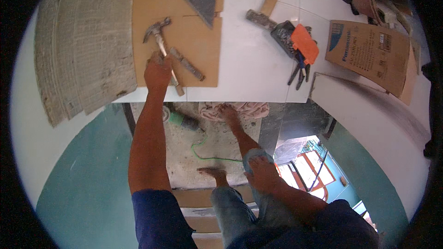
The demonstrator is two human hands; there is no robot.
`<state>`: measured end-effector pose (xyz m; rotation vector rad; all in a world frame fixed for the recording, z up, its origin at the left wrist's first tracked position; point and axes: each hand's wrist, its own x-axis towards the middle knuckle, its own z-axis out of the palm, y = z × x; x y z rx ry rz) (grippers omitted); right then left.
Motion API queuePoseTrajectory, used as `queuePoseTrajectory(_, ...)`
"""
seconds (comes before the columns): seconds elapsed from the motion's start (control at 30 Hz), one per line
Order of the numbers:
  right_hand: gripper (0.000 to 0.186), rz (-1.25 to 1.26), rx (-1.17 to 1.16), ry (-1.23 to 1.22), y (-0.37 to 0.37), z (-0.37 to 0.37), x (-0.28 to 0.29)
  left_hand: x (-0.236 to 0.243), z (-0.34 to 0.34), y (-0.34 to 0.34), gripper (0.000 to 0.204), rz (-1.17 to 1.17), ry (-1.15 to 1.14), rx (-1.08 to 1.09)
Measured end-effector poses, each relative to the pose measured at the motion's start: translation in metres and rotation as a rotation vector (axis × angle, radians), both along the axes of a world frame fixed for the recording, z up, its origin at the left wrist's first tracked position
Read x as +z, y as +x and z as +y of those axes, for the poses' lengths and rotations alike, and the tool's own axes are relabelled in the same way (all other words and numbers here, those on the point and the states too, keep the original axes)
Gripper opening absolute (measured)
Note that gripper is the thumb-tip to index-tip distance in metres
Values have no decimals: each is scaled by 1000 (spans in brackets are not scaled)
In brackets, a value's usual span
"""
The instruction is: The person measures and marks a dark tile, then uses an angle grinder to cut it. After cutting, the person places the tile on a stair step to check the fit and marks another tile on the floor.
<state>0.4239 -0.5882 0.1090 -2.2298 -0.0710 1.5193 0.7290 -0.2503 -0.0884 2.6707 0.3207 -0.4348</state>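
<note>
My left hand (158,71) is stretched forward over a brown board (203,46). It is closed round the handle of a claw hammer (160,41), whose metal head points away from me; the lower end of the handle shows beyond my hand. Right beside it on the board lies a short, dirt-crusted bar (187,64), perhaps a chisel. My right hand (265,173) rests on my bent knee, in jeans, with the fingers lying flat and holding nothing.
A grey sheet (92,41) leans left. A sledgehammer (263,18), an orange-and-black tool (302,44) and a cardboard box (369,55) lie on white tiles. Below are a green angle grinder (182,120) with its cord (207,158), and a pink cloth (251,110) under my bare foot.
</note>
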Motion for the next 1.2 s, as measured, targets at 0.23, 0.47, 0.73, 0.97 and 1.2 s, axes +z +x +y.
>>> queuePoseTrajectory(0.23, 56, -4, 81, 3, -2, 1, -2, 50, -25, -155, 45, -145, -168, -66)
queuePoseTrajectory(0.47, 54, -59, 228, -42, -10, 19, 1, 182, -52, -454, 51, 681, -399, 160)
queuePoseTrajectory(0.73, 50, -39, 291, -125, -31, 58, 6, 266, -64, -597, 72, 706, -488, 228)
queuePoseTrajectory(0.97, 51, -165, 128, -144, -104, 99, 15, 306, 18, -600, 66, 660, -329, 20)
queuePoseTrajectory(1.2, 55, -132, -158, -242, -224, 153, 68, 325, 131, -652, 72, 596, -379, -361)
